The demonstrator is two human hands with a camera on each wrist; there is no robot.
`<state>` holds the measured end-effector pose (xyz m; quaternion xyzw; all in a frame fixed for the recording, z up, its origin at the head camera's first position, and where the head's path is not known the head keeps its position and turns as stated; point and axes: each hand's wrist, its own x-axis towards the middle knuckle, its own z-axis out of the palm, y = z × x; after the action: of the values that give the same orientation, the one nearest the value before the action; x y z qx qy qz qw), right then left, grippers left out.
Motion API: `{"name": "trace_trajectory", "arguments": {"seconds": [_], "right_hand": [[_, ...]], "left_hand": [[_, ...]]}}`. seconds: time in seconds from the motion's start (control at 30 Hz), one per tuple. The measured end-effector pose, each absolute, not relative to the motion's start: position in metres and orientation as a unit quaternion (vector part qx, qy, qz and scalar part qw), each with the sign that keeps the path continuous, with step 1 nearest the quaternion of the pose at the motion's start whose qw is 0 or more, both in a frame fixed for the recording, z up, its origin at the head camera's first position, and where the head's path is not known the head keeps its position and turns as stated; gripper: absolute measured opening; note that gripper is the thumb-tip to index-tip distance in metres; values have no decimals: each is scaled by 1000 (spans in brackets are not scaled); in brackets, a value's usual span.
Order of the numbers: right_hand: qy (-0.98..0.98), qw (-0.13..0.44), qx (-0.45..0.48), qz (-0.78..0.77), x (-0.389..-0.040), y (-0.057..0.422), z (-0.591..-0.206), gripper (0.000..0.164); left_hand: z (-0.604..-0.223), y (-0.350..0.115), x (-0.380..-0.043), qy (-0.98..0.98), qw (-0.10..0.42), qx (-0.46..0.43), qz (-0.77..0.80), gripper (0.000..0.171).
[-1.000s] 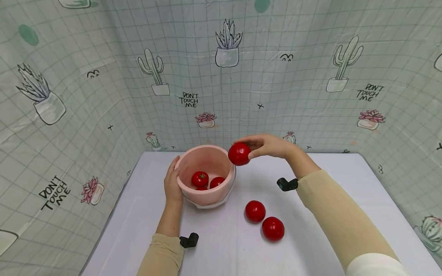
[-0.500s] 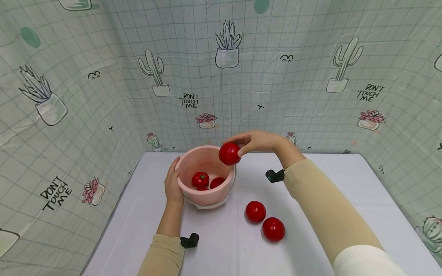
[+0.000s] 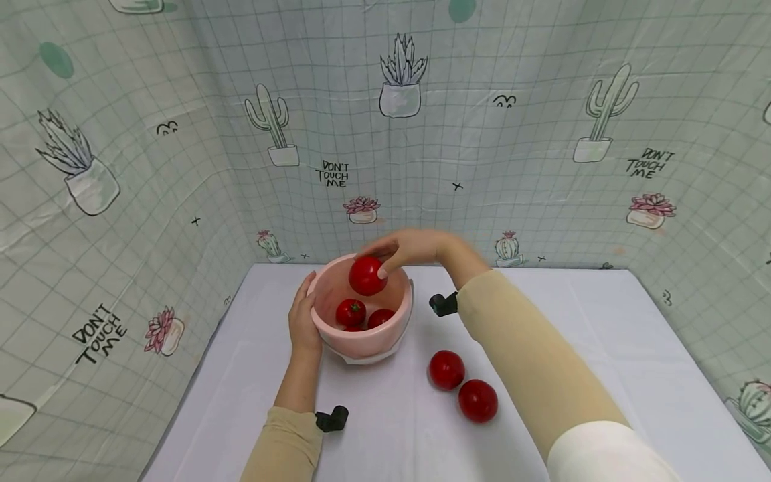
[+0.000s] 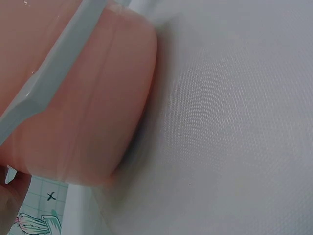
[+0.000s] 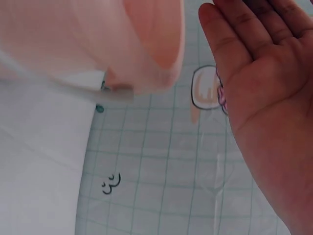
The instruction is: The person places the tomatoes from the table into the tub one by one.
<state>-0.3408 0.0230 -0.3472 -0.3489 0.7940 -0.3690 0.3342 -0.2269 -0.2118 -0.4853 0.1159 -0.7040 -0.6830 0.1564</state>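
Observation:
In the head view, my right hand [image 3: 409,246] holds a red tomato [image 3: 367,275] over the opening of a pink bucket [image 3: 360,345]. Thumb and fingers are round the fruit; the right wrist view shows the palm [image 5: 274,98] beside the bucket's rim, with the tomato out of sight there. My left hand [image 3: 304,321] grips the bucket's left side, its thumb by the rim. The left wrist view catches part of that hand [image 4: 12,198] against the bucket wall [image 4: 107,98]. Inside lie several tomatoes, one with a green stem [image 3: 351,312] uppermost.
Two more tomatoes, one [image 3: 446,370] nearer the bucket and one [image 3: 478,401] nearer me, lie on the white table [image 3: 385,435]. The bucket's white handle [image 4: 54,78] hangs down its side. A patterned cloth [image 3: 458,147] encloses the table's back and sides.
My right hand has carried the tomato leftward, from beside the bucket's right rim to over its opening. The left hand and the bucket have stayed put.

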Motion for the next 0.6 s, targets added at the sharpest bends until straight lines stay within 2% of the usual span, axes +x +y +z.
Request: {"name": "trace_trajectory", "arguments": {"seconds": [0.6], "right_hand": [[835, 334, -385, -208, -330, -41, -356, 45]], "left_hand": [[-483, -212, -227, -700, 150, 114, -688, 43]]}}
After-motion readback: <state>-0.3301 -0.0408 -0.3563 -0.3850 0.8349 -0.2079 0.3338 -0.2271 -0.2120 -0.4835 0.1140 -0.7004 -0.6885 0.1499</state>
